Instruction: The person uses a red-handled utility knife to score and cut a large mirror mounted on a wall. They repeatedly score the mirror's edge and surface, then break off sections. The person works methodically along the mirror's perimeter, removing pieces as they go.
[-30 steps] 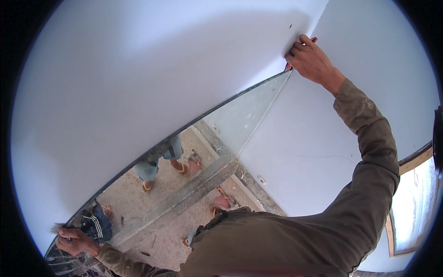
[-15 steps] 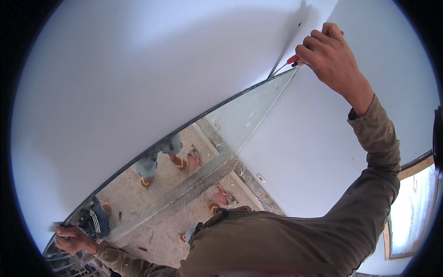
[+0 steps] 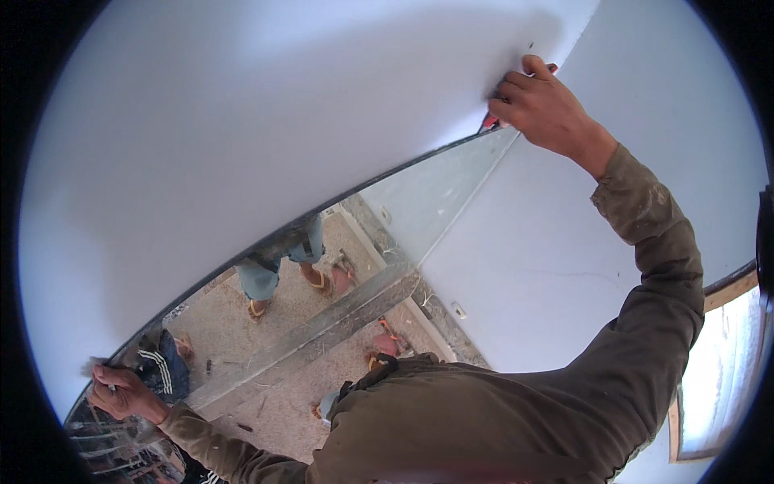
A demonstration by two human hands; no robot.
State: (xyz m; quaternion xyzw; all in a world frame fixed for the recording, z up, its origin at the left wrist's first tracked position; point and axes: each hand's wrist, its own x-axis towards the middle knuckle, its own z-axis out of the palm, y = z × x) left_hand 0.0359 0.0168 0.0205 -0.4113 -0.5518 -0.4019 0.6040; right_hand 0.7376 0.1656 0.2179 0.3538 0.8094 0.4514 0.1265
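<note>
Fingers (image 3: 514,85) of right hand (image 3: 552,117), upper right, grasping red tool (image 3: 490,122), dropped closer to edge of mirror (image 3: 439,187); work stays there. Left hand (image 3: 125,395), lower left: grip unclear.

And there's a broad pale wall (image 3: 201,161) filling the left, a bright wash of light (image 3: 314,31) near its top, soft grey shadow (image 3: 484,40) beside it. It meets a second pale wall (image 3: 516,258) at the corner (image 3: 586,28) — thin crack (image 3: 582,274) across that one, small plate (image 3: 459,311) low down. Over right, a wood-framed window (image 3: 720,371) glares white! Below, speckled beige floor (image 3: 278,399) — scattered with debris (image 3: 244,427).
</note>
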